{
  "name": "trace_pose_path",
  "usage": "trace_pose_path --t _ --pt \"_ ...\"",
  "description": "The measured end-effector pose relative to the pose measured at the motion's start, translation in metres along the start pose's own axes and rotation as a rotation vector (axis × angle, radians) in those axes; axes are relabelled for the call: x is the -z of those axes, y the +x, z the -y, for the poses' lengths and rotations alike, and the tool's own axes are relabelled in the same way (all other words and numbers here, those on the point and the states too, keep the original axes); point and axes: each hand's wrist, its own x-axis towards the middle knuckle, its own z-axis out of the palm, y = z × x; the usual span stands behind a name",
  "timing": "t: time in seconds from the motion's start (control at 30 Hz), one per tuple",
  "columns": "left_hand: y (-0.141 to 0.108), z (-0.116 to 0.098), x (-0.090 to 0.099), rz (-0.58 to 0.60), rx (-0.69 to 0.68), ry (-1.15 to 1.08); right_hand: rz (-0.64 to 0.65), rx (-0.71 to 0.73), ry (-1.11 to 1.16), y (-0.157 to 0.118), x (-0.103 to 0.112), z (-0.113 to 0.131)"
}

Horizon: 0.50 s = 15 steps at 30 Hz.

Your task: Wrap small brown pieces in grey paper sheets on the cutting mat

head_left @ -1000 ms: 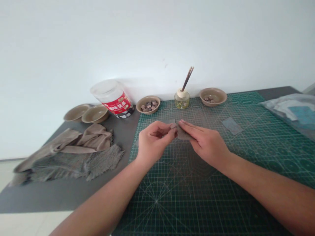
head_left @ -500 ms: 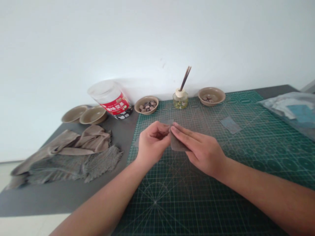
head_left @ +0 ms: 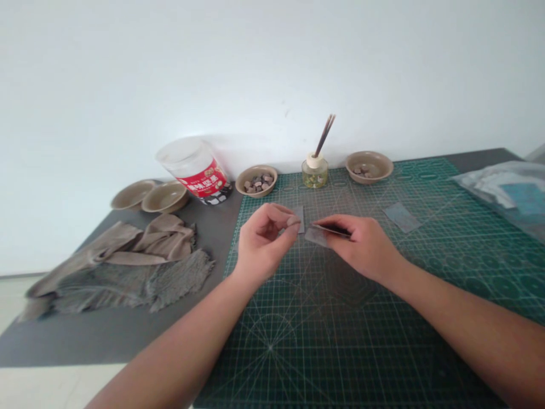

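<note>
My right hand (head_left: 364,247) pinches a small grey fabric patch (head_left: 318,234) by its right side and holds it low over the green cutting mat (head_left: 383,318). My left hand (head_left: 264,241) hovers just left of the patch, apart from it, with thumb and fingers curled together and nothing visible in them. A second small grey patch (head_left: 300,218) lies flat on the mat just behind my left fingertips. A third grey patch (head_left: 401,217) lies on the mat to the right.
Along the wall stand two empty tan bowls (head_left: 149,196), a tilted clear jar with a red label (head_left: 196,170), a bowl of brown pieces (head_left: 256,181), a reed diffuser bottle (head_left: 315,170) and another bowl (head_left: 368,166). Folded grey-brown cloth (head_left: 123,267) lies left; a plastic bag (head_left: 506,190) lies far right.
Both hands were pinching the patch together. My left hand has let go and drawn slightly left; my right hand now holds the patch alone, turned flatter.
</note>
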Motion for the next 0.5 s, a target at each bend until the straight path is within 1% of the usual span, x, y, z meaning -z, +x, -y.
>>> trace_pose_path --t 0.07,0.1,0.13,0.2,0.27,0.3,0.33,0.4,0.47,0.5 --pt "0.003 0.001 0.002 -0.022 -0.025 0.007 0.120 -0.038 0.064 0.001 0.001 -0.002" --pt "0.004 0.002 0.003 -0.025 -0.016 0.012 0.138 -0.052 0.045 0.002 0.000 -0.004" --pt "0.004 0.003 0.003 -0.023 0.005 0.014 0.118 -0.061 -0.008 0.002 0.000 -0.005" --pt "0.004 0.005 0.003 0.010 0.072 0.008 -0.009 -0.051 -0.156 0.002 0.000 -0.009" --pt "0.003 0.007 0.002 0.066 0.150 -0.002 -0.123 0.015 -0.239 0.002 0.003 -0.010" --pt "0.003 0.008 0.001 0.099 0.185 -0.010 -0.133 0.064 -0.230 0.003 0.006 -0.010" --pt "0.002 0.010 -0.001 0.133 0.218 -0.022 -0.109 0.117 -0.187 0.003 0.009 -0.009" --pt "0.001 0.011 -0.003 0.192 0.268 -0.070 0.002 0.211 -0.076 0.004 0.014 -0.006" --pt "0.000 0.011 -0.004 0.239 0.291 -0.137 0.094 0.253 -0.015 0.004 0.016 -0.005" --pt "0.000 0.011 -0.005 0.263 0.300 -0.157 0.106 0.251 -0.007 0.004 0.016 -0.004"
